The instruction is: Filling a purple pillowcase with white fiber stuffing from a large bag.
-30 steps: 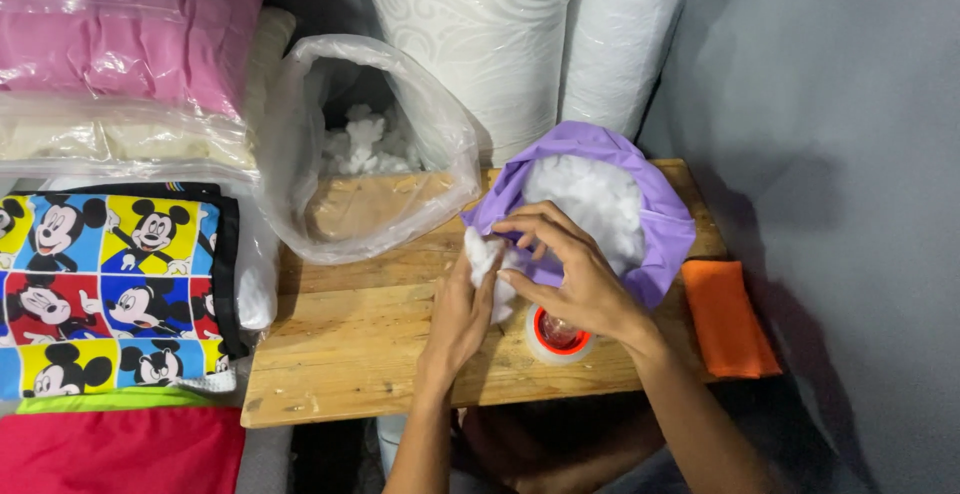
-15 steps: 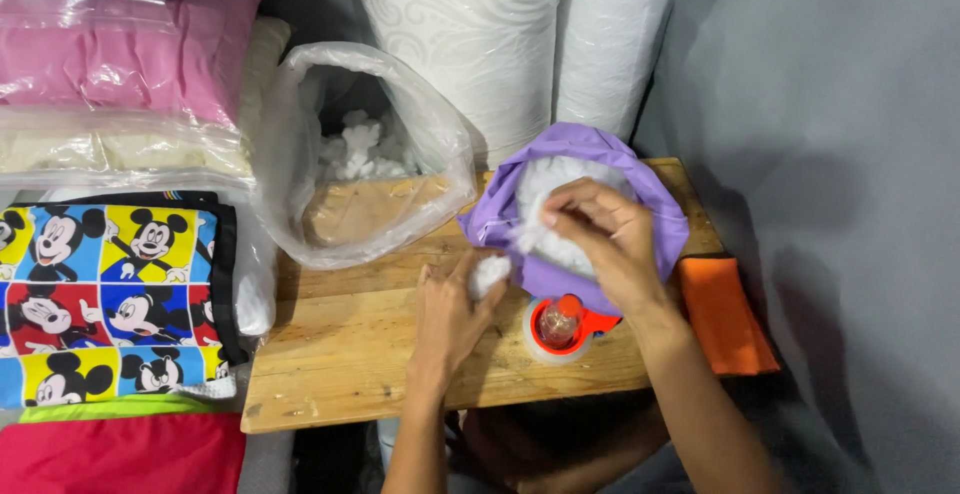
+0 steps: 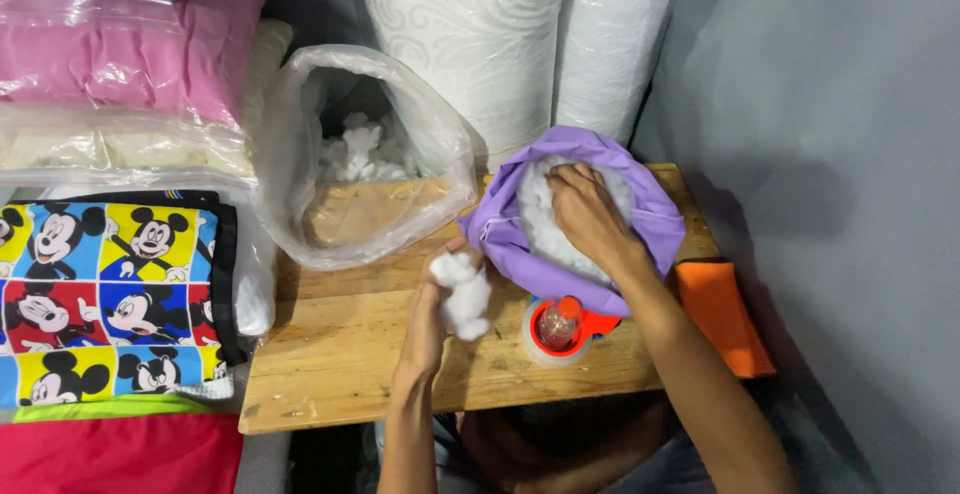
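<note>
A purple fabric cover (image 3: 650,224) lies open on the wooden table (image 3: 350,344), packed with white stuffing (image 3: 540,216). My right hand (image 3: 588,216) is pushed into the opening, fingers pressing down on the stuffing. My left hand (image 3: 432,319) is over the table just left of the cover and grips a small clump of white fibre (image 3: 462,292). A clear plastic bag (image 3: 300,144) with more white stuffing stands open at the table's back left.
An orange and clear tape dispenser (image 3: 560,326) sits by the cover's near edge. An orange cloth (image 3: 722,314) hangs off the table's right end. Wrapped pillows (image 3: 110,64) and a cartoon-print cushion (image 3: 105,289) are stacked left; white rolls (image 3: 470,34) stand behind.
My right hand has gone from the cover's near rim deeper into the stuffing. My left hand has drawn away from the cover holding a clump of fibre.
</note>
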